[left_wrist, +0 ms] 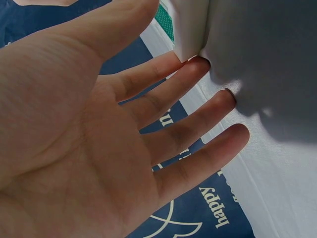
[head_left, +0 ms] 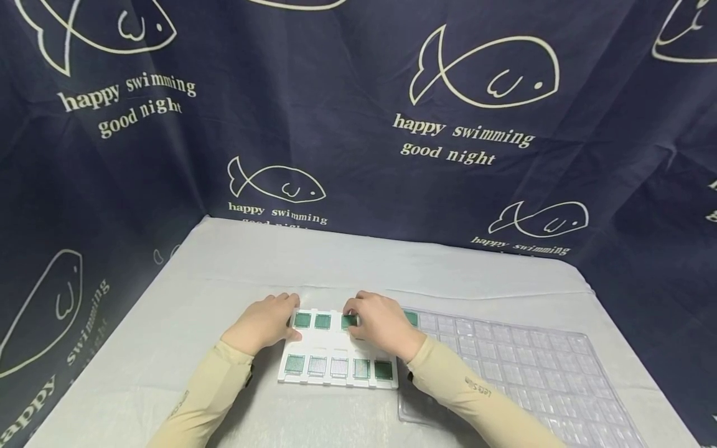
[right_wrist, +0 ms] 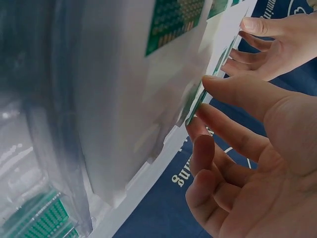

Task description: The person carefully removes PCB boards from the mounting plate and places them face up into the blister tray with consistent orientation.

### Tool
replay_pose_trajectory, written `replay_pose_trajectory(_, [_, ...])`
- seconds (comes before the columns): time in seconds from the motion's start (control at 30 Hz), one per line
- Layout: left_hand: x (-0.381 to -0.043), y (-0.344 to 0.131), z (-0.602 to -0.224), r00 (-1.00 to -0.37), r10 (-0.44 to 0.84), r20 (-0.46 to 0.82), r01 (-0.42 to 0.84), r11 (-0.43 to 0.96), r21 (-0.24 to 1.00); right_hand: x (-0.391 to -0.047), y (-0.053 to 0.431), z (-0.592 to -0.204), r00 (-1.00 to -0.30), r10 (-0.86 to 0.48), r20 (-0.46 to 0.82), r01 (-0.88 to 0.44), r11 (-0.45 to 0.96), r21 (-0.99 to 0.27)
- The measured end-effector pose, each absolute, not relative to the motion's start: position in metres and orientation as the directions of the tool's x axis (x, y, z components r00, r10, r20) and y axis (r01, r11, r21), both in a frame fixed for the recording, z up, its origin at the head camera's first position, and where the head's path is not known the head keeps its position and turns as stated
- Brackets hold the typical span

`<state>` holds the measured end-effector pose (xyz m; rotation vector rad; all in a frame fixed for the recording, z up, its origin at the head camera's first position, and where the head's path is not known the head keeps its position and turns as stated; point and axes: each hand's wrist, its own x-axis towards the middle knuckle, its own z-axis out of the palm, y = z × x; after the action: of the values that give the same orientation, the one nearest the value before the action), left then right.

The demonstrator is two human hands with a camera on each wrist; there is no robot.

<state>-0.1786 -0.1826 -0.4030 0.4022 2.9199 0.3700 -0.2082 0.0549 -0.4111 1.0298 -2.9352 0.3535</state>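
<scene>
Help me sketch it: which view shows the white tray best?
The head view: most of the white tray shows, from above. The left wrist view catches an edge; the right wrist view, a steep slant.

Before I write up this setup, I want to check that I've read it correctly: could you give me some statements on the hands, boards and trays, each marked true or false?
1. The right hand pinches a green board at the far row of the white tray. True.
2. The left hand is well away from the white tray. False: it touches that tray's left edge.
3. Five near-row boards sit in the white tray. True.
4. The clear tray lies left of the white tray. False: it lies to the right.
</scene>
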Motion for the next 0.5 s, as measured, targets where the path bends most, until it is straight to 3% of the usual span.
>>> replay_pose_trajectory(0.5, [-0.1795,-0.1826,-0.4036,-0.948,0.290,-0.132,0.249,0.933,0.260,-0.2061,0.0627,-0.4106,-0.799,-0.595,0.084,-0.598,0.774,-0.210])
